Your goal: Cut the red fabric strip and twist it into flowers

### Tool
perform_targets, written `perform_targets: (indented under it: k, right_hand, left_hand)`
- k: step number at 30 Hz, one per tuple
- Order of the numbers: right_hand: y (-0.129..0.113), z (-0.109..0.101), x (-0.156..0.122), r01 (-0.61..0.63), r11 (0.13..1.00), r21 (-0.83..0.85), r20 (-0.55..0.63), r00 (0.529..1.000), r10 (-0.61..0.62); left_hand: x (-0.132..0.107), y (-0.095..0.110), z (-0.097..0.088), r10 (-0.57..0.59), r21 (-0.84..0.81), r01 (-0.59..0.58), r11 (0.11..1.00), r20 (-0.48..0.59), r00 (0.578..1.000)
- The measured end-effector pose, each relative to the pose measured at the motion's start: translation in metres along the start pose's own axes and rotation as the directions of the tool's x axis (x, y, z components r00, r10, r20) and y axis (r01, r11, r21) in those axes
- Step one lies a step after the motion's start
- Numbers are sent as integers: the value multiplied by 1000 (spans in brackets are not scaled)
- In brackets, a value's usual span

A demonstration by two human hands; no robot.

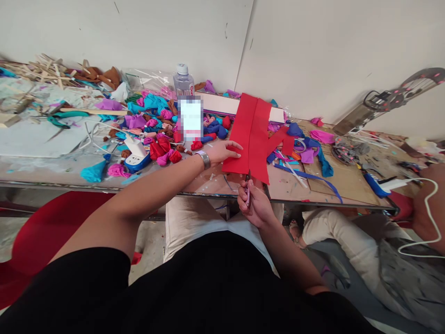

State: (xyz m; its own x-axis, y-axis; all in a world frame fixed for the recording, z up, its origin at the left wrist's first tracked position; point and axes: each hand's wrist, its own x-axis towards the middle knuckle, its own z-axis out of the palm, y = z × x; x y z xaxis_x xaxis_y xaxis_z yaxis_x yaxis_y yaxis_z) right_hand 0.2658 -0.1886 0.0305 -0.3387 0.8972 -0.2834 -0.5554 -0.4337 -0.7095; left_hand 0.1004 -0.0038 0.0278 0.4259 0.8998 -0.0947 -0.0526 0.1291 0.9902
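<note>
A red sheet point(255, 134) of paper or cloth lies across the table, with a long slit or seam running from its far end to its near edge. My left hand point(224, 153), with a metal watch on the wrist, rests on the sheet's left part, fingers stretched out and holding nothing. At the near edge, my right hand point(255, 204) is closed around a slim pink-handled tool point(248, 195). Its dark tip meets the sheet at the lower end of the slit; whether it is a knife or scissors I cannot make out. Red strips point(283, 139) lie just right of the sheet.
A bottle point(183, 82) and an upright phone point(191, 119) stand behind coloured bundles point(162, 116). Left are a blue-white power strip point(137, 160), green pliers point(59, 121) and wood sticks point(52, 72). A fan-shaped frame point(392, 99) leans on the wall; another person point(340, 232) sits at right.
</note>
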Motion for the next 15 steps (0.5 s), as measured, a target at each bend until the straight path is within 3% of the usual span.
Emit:
perform_targets:
  k: [15]
  right_hand:
    - [1, 2, 0, 7, 1000, -13, -7, 1000, -7]
  left_hand:
    - [1, -1, 0, 8, -11, -8, 1000, -2, 1000]
